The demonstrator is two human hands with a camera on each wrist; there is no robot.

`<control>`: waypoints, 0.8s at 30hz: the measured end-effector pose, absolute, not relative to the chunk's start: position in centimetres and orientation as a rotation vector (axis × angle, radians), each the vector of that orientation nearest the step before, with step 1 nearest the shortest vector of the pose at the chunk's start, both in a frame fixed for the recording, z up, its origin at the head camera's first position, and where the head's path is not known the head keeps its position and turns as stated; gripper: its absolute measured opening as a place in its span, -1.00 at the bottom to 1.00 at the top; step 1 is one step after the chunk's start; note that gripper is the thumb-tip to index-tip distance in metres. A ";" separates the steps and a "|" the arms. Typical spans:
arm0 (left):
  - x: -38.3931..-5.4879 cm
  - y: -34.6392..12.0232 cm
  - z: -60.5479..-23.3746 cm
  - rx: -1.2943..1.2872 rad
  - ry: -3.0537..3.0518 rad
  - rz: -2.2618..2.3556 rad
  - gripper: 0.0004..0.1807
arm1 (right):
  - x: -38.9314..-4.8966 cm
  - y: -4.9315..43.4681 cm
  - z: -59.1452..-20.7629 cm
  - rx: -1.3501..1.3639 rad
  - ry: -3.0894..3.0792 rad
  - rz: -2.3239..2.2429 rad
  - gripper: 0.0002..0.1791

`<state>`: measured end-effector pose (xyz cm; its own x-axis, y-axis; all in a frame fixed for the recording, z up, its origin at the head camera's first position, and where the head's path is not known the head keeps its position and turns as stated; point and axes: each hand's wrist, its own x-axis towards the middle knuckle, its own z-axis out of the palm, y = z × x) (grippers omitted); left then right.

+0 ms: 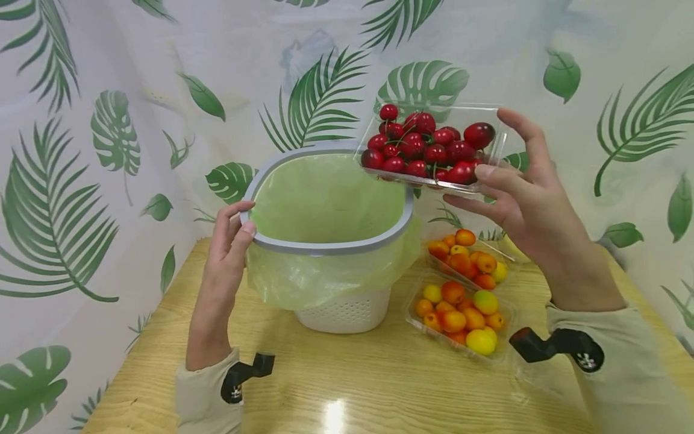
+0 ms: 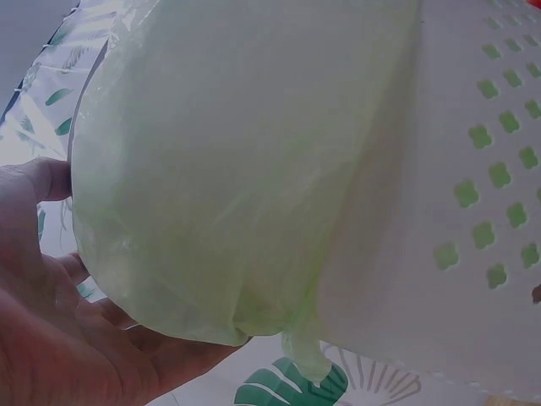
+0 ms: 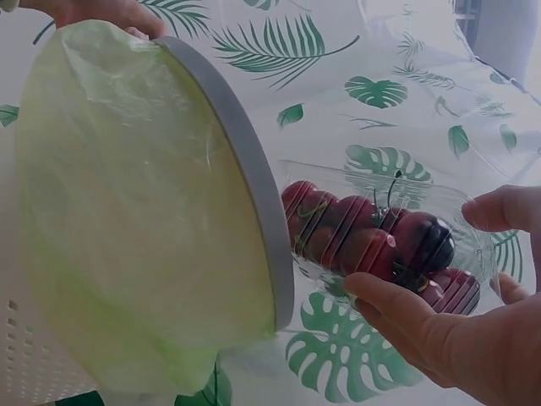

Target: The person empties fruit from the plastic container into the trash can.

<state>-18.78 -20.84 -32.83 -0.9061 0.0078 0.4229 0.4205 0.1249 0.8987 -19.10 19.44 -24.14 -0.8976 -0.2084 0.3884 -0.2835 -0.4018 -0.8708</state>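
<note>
My right hand (image 1: 534,175) grips one end of a clear plastic box (image 1: 501,150) of red cherries (image 1: 414,144), raised and tilted beside the bin's right rim. In the right wrist view, the cherries (image 3: 372,241) show through the box's ribbed wall. With fingers and thumb, my left hand (image 1: 228,241) pinches the left side of the grey rim (image 1: 325,247) of a white trash bin (image 1: 347,313). A pale green bag (image 1: 320,199) lines the bin and folds down outside. The left wrist view shows the left hand (image 2: 93,338) against the bag (image 2: 211,194).
Two clear boxes of orange and yellow fruit (image 1: 461,316) stand on the wooden table (image 1: 303,386), right of the bin. Something pale yellow (image 1: 512,247) sits behind them, partly hidden by the right arm. A leaf-patterned cloth (image 1: 146,150) hangs behind and at the sides.
</note>
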 end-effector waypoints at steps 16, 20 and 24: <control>-18.7 -20.6 -32.7 -0.415 -2.086 -1.859 -0.56 | -21.4 13.6 -24.1 0.706 -1.746 2.445 -0.22; -18.6 -20.6 -32.7 -0.409 -2.095 -1.861 -0.56 | -22.1 12.7 -24.2 0.718 -1.755 2.391 -0.22; -18.6 -20.7 -32.8 -0.410 -2.096 -1.862 -0.56 | -22.9 11.9 -24.5 0.729 -1.777 2.322 -0.20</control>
<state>-18.64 -20.73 -32.77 -0.9120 0.0093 0.4101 0.4084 0.1156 0.9055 -22.89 11.91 -24.53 -0.8751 -0.1857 0.4469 -0.3829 -0.2991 -0.8740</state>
